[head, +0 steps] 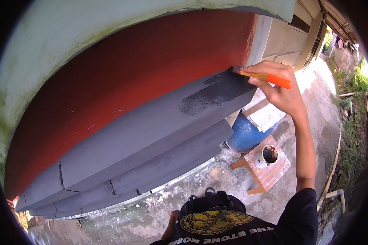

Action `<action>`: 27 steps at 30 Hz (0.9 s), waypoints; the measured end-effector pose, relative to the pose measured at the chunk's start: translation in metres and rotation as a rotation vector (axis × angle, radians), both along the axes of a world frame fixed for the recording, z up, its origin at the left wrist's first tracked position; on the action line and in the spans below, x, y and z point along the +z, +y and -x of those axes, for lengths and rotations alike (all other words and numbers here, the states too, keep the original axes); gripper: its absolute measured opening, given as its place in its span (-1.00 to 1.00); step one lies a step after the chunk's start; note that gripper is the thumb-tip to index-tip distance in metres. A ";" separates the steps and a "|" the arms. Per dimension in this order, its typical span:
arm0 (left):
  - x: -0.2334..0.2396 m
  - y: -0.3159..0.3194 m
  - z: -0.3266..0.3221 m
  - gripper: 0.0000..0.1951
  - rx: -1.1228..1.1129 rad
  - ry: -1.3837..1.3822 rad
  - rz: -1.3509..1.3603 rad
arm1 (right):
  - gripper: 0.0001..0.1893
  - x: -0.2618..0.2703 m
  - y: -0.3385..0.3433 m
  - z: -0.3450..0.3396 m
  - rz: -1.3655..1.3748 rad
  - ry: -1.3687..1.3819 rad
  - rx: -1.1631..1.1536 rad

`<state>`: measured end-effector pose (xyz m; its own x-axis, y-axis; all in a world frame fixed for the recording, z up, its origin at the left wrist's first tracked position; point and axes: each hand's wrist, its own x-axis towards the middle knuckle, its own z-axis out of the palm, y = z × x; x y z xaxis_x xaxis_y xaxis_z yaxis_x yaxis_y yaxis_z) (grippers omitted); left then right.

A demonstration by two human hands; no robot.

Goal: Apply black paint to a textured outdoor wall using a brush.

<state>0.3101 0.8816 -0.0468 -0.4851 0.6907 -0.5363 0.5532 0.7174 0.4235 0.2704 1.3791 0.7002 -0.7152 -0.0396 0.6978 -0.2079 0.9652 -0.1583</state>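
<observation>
My right hand [279,82] grips a paintbrush [263,77] with an orange-tipped wooden handle. Its bristles touch the far right end of a grey ledge [132,128], where the ledge meets a dark red wall [135,67]. Wet dark grey paint [214,95] covers that end of the ledge and thins into streaks toward the left. Low by my body is my left hand [174,216], only partly visible; its fingers are hidden. On a small brown stool [280,173] below the right arm stands a paint can [260,160] with dark paint inside.
A blue barrel [245,133] with white boards [268,114] on top stands under the ledge's right end. Lower grey ledges [171,162] step down beneath the top one. A pale curved overhang [55,36] arches above. Pipes [332,165] and plants run along the right.
</observation>
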 end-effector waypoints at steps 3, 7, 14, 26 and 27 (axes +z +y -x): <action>0.006 0.002 0.009 -0.60 -0.058 -0.031 0.056 | -0.82 -0.020 0.000 0.001 -0.120 -0.003 -0.150; 0.009 -0.005 0.005 -0.60 0.086 -0.075 0.146 | -0.78 -0.037 -0.052 0.022 -0.162 0.116 -0.019; 0.019 -0.019 0.016 -0.69 -0.069 -0.010 -0.065 | -0.79 -0.030 -0.070 0.038 0.206 -0.028 0.360; 0.007 -0.068 0.010 -0.76 0.064 0.024 -0.136 | -0.86 -0.004 -0.001 -0.002 0.075 0.023 -0.192; 0.010 -0.072 0.005 -0.76 0.061 0.022 -0.136 | -0.86 -0.006 -0.009 0.002 0.075 0.022 -0.195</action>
<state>0.3052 0.8094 -0.0363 -0.5390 0.7251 -0.4286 0.5209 0.6868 0.5069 0.2688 1.3703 0.6944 -0.6891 0.1510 0.7088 -0.0220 0.9733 -0.2287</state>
